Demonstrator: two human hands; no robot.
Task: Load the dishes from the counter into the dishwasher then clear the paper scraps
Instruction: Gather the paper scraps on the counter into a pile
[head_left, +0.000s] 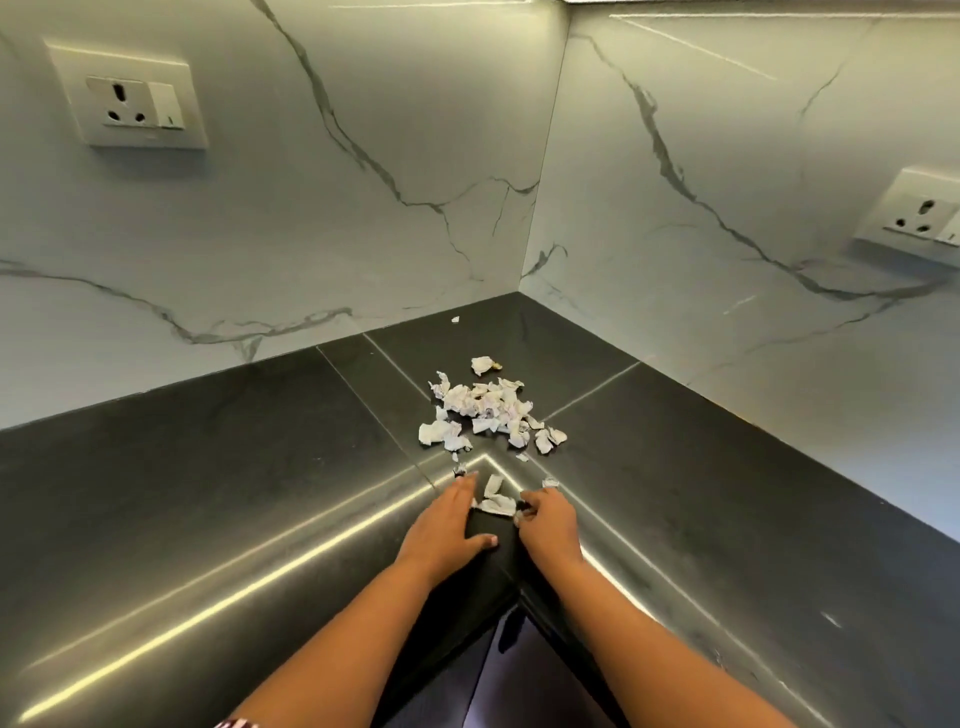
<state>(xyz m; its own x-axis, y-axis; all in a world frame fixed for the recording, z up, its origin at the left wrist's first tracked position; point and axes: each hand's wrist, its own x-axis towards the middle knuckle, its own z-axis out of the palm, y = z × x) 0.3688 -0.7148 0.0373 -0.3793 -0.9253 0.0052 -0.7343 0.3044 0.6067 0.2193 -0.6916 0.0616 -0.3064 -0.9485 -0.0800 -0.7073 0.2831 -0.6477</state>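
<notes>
Counter (208, 493) corner: paper scraps (488, 410) near edge

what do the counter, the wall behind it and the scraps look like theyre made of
Counter: dark stone or stone-look slabs, polished; it mirrors bright streaks of light and shows thin seams. Wall: white marble or marble-look tile, smooth; grey veins, one straight joint. Scraps: thin paper, matte; crumpled with torn edges.

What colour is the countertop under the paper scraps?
The countertop is dark grey, almost black, crossed by thin pale seams; head view.
</notes>
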